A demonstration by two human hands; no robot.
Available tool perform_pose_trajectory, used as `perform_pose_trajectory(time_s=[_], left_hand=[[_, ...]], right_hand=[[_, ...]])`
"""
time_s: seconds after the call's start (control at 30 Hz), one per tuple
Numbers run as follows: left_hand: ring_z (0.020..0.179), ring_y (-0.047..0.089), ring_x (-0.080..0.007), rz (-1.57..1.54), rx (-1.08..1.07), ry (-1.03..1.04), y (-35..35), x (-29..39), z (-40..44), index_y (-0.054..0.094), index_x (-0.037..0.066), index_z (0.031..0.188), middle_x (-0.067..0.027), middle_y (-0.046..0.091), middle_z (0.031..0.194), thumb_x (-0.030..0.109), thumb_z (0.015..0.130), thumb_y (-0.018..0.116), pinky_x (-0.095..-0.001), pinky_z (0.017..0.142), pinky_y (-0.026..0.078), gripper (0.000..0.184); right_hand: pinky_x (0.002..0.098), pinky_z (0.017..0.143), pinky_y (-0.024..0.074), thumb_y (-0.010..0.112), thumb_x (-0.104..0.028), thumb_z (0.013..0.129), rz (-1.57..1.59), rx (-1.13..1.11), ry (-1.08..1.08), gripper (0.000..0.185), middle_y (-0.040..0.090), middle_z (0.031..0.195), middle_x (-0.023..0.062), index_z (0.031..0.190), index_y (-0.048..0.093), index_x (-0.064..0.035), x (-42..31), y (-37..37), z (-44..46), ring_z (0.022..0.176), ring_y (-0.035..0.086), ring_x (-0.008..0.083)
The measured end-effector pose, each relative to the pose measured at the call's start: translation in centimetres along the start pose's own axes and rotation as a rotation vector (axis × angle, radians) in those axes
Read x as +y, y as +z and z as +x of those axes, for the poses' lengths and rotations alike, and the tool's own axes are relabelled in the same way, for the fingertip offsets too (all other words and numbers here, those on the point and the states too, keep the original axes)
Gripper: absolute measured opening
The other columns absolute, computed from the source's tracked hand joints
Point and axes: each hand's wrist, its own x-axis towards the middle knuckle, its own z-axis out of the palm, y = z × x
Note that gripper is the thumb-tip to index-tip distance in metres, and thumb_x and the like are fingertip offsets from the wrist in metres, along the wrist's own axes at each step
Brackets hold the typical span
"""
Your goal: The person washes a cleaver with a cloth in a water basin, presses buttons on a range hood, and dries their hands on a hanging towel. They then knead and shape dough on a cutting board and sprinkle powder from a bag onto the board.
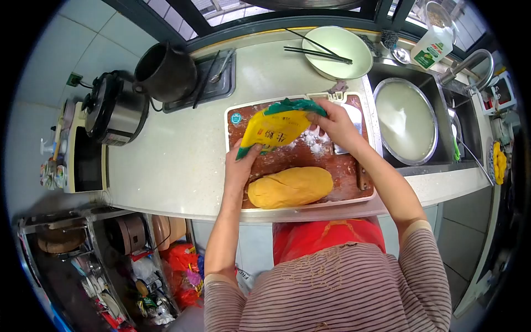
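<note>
Between my two hands a yellow and green bag of starch powder (275, 126) is held tilted over the cutting board (348, 182). The fingers of my left hand (241, 160) grip its lower left end. At the upper right, my right hand (336, 123) pinches the green top edge. White powder (316, 143) lies scattered on the board under and beside the bag. Nearer my body rests a long yellow dough log (290, 187), apart from both hands. Part of a metal dough scraper (355, 118) shows behind my right hand.
At the back stands a pale green bowl (332, 41) with black chopsticks across it. The sink on the right holds a metal basin (405, 122) of whitish liquid. On the left are a dark pot (166, 69), a tray (224, 88) and an electric pressure cooker (119, 110).
</note>
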Motion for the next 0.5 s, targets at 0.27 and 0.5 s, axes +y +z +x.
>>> perform_pose_trajectory(time_s=[0.27, 0.5], left_hand=[[0.082, 0.054, -0.0106, -0.041, 0.008, 0.075, 2.1, 0.0, 2.0, 0.06, -0.002, 0.101, -0.0049, 0.061, 0.089, 0.012, 0.081, 0.063, -0.0232, 0.075, 0.041, 0.025], [0.084, 0.052, -0.0098, -0.034, 0.005, 0.047, 2.1, 0.9, 1.2, 0.061, 0.0, 0.1, -0.0049, 0.061, 0.093, 0.014, 0.08, 0.064, -0.0211, 0.075, 0.04, 0.025]], right_hand=[[0.0209, 0.062, 0.046, 0.061, -0.012, 0.081, 0.141, 0.094, -0.06, 0.047, 0.055, 0.1, 0.0049, 0.122, 0.04, -0.0019, 2.3, -2.3, -2.1, 0.085, 0.052, 0.0079], [0.0261, 0.087, 0.0395, 0.056, -0.01, 0.084, 0.279, 0.269, -0.246, 0.049, 0.051, 0.114, 0.0082, 0.127, 0.036, -0.0019, 1.4, 0.2, -1.6, 0.103, 0.048, 0.0143]])
